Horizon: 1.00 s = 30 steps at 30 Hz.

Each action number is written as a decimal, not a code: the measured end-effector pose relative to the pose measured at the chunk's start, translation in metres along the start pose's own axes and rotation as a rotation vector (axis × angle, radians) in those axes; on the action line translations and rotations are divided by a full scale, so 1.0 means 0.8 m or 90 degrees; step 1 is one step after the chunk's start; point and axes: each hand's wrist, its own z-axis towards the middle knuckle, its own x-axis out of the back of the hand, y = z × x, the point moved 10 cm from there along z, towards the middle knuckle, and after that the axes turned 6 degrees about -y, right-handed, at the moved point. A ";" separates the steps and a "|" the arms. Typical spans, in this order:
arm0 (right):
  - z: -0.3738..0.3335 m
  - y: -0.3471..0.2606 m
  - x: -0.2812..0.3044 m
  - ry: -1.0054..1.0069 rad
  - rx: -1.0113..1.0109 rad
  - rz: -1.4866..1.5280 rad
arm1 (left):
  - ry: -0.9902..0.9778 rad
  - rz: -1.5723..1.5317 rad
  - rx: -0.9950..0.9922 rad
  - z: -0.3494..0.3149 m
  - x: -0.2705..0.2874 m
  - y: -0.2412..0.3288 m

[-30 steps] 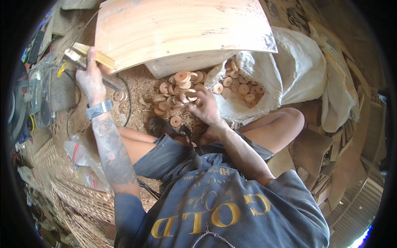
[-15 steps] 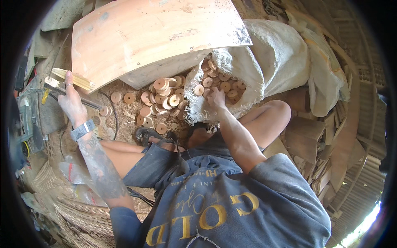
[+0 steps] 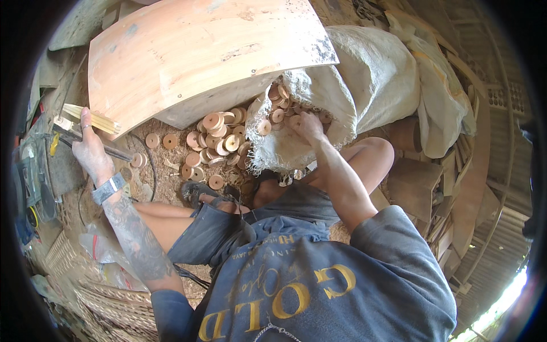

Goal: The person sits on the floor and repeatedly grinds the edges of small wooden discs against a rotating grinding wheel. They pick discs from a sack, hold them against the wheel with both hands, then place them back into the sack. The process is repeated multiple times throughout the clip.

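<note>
My left hand [image 3: 93, 155] is wrapped round a dark metal bar [image 3: 117, 152], with the thumb up against pale wooden strips [image 3: 94, 119]. Near the bar's lower end are small round wooden discs [image 3: 137, 160] with centre holes. My right hand [image 3: 311, 129] reaches inside the mouth of a white woven sack [image 3: 266, 155], fingers curled down among more discs [image 3: 277, 115]. One disc [image 3: 295, 121] lies against its fingertips; whether they grip it is hidden. A heap of similar discs [image 3: 213, 121] spills on the floor left of the sack.
A large curved wooden panel [image 3: 205, 43] stands ahead of me, over the heap. More full white sacks [image 3: 382, 77] lie at the right, beside wood offcuts [image 3: 415, 185]. A dark cable [image 3: 152, 171] runs along the sawdust-covered floor. Clear plastic bags [image 3: 108, 248] lie at my left.
My right hand has shifted to the right and slightly deeper within the sack. My left hand keeps its hold on the bar. The whole view has shifted slightly.
</note>
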 end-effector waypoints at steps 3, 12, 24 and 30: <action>-0.014 -0.002 -0.017 -0.007 -0.079 0.031 | -0.001 -0.009 -0.001 0.001 0.000 -0.001; -0.033 0.114 -0.026 0.011 -0.394 0.045 | -0.011 -0.027 0.001 0.002 -0.001 -0.005; -0.009 0.222 -0.107 0.258 -0.434 0.095 | -0.015 0.001 -0.030 -0.003 -0.002 0.005; -0.049 0.191 -0.107 0.313 -0.457 0.296 | 0.001 0.008 -0.012 -0.009 -0.003 0.007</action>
